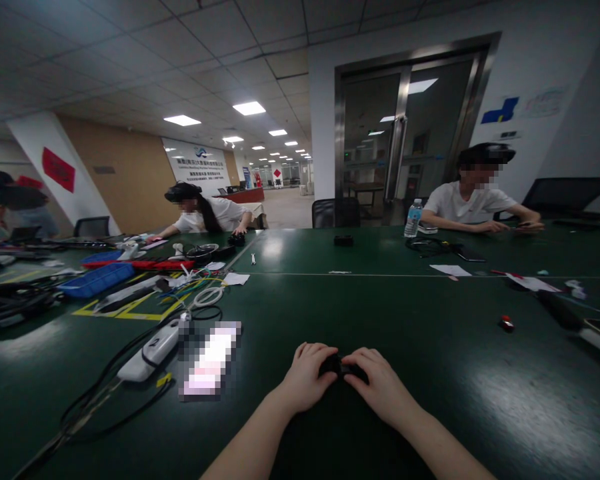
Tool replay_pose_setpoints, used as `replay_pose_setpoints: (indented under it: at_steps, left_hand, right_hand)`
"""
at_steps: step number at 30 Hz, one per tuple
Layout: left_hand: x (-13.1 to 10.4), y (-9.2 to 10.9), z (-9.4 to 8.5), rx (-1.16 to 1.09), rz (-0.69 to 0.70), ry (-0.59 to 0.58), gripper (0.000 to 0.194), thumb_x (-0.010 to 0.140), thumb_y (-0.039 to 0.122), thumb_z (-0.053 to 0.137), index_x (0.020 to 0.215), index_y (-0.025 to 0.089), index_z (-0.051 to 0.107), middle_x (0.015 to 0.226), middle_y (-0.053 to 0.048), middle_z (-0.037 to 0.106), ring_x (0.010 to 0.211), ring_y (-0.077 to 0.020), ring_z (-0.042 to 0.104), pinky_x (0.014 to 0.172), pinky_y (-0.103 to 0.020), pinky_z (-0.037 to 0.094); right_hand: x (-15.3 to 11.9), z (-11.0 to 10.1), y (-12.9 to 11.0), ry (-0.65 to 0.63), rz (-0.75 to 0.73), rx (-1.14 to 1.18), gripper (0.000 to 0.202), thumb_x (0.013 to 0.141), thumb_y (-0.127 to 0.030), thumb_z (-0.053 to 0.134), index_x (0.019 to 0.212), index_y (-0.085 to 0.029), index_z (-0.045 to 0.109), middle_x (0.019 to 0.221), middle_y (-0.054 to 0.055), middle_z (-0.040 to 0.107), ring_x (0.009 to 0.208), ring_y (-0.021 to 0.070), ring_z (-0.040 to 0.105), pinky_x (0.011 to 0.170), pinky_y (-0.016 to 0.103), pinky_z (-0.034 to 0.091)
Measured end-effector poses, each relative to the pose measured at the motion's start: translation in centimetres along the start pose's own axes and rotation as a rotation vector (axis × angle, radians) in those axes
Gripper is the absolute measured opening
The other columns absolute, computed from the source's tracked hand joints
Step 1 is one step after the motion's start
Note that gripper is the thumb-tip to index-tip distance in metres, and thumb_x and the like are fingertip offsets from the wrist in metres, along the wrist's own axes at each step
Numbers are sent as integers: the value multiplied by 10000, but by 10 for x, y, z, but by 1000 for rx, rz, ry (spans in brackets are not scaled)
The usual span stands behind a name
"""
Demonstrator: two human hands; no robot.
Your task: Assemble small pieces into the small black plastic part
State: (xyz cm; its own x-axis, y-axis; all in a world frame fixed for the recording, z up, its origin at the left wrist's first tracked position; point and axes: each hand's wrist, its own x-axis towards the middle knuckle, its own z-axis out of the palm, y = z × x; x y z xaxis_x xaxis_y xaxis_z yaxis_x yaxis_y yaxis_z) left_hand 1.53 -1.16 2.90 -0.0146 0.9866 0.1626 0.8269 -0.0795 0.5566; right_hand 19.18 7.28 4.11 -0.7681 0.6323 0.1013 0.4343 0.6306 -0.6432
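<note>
Both of my hands meet over the green table (300, 307), close to my body. My left hand (311, 375) curls its fingers and thumb around the left end of a small black object (336, 365). On its right end, my right hand (377, 381) closes with thumb and fingertips. Most of the black object is covered by my fingers, so its kind cannot be made out. To the left of my left hand lies a phone (211, 359) with a lit, blurred screen.
A white power strip (155, 350) with black cables lies at the left, near blue trays (97, 279). A water bottle (413, 219) stands at the far right. A small red object (506, 323) lies on the right. Two people in headsets sit across the table.
</note>
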Motion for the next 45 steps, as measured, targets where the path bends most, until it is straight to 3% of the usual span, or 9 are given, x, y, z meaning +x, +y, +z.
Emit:
replay_pose_setpoints:
  at_steps: [11, 22, 33, 45]
  left_hand:
    - [0, -5, 3, -14, 7, 14, 430, 808, 235, 575, 1225, 272, 476, 1207, -24, 529, 1166, -216, 430, 1076, -441, 160]
    - [1, -5, 4, -4, 10, 13, 431, 811, 230, 571, 1228, 278, 473, 1213, -25, 526, 1164, -222, 429, 1075, -458, 167]
    - [0, -6, 2, -21, 3, -14, 449, 817, 239, 568, 1248, 296, 453, 1235, -15, 508, 1188, -221, 408, 1081, -454, 137]
    - [0, -2, 1, -9, 4, -2, 431, 813, 229, 575, 1228, 282, 474, 1224, -22, 524, 1171, -221, 426, 1078, -456, 155]
  right_hand:
    - [-4, -6, -3, 79, 31, 69, 246, 806, -257, 547, 1040, -260, 621, 1048, 25, 625, 996, 206, 558, 878, 349, 445]
    - [-4, -13, 4, 275, 49, 203, 298, 777, -288, 574, 1071, -282, 621, 1021, 32, 637, 973, 231, 581, 873, 391, 466]
    - [-2, -21, 15, 386, 28, 259, 285, 760, -314, 608, 1043, -311, 636, 1023, 6, 654, 951, 227, 596, 861, 404, 465]
    - [-3, -36, 12, 429, 74, 332, 334, 766, -416, 588, 1062, -264, 618, 995, 30, 664, 919, 229, 588, 852, 415, 446]
